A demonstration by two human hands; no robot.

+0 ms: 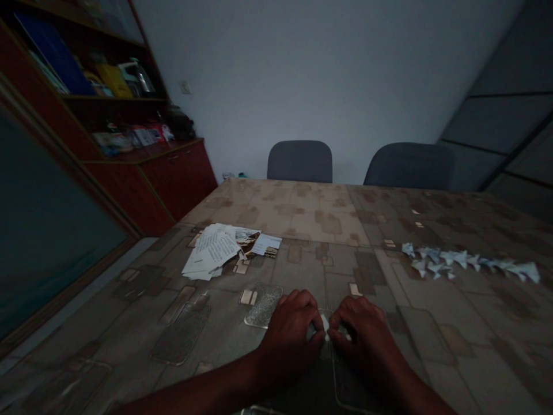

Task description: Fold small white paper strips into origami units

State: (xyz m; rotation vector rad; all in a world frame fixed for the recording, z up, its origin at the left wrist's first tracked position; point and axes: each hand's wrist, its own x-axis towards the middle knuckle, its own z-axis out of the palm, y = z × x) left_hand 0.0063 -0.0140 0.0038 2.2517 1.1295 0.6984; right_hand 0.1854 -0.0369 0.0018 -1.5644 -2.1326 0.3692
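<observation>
We see rows of print on the top sheets of the paper pile, but they are too small and dim for us to read; a picture in brown and white shows on a piece at its right side. Nearer to us, a small white paper lies between the fingertips of our left hand and our right hand, just above the tablecloth. Both hands pinch it, thumb against curled fingers, the two grips nearly meeting. Pale bits show inside the curl of each hand, yet the fingers cover most of the paper, so we cannot tell its full shape or folds. Well apart, to the right, pointed folded papers lie in an uneven row, their edges blurred. Two grey chairs stand at the far side, their lower parts hidden by the table. The packages on the cabinet are too dark for us to make out.
</observation>
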